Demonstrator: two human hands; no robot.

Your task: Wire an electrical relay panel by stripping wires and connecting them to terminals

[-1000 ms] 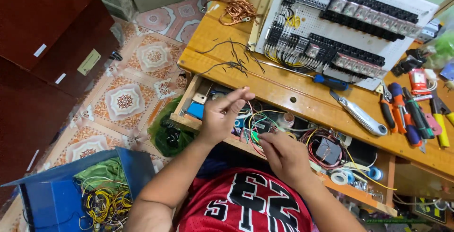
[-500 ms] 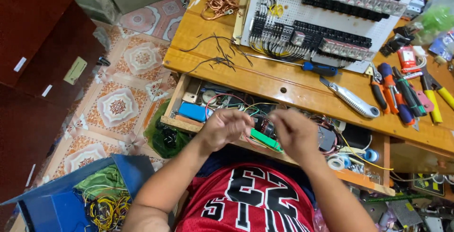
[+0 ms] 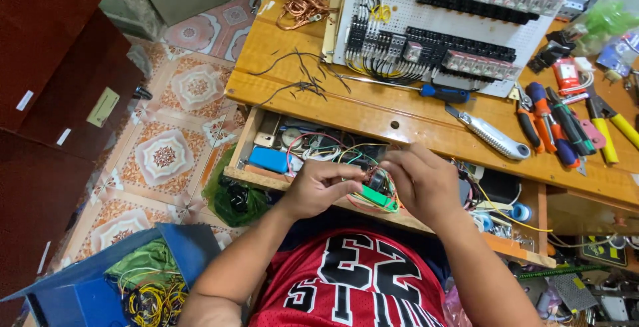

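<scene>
My left hand (image 3: 319, 186) and my right hand (image 3: 421, 182) are together over the open wooden drawer (image 3: 256, 175), both gripping a small dark component with a green part (image 3: 374, 195) and a tangle of coloured wires. The fingers of both hands curl round it. The drawer holds loose wires, a blue box (image 3: 269, 159) and small parts. Behind it on the wooden bench (image 3: 373, 110) stands a white perforated panel (image 3: 439, 17) with rows of black and grey electrical modules and wiring.
On the bench lie a blue-handled screwdriver (image 3: 444, 92), a utility knife (image 3: 489, 135), pliers and cutters (image 3: 562, 124), black wire offcuts (image 3: 299, 77) and a copper wire coil (image 3: 298, 4). A blue box with yellow wires (image 3: 100, 290) sits on the tiled floor at left.
My hands have come together from apart inside the drawer and lifted the green and dark component with its wires. The camera has tipped, so the bench sits higher in view.
</scene>
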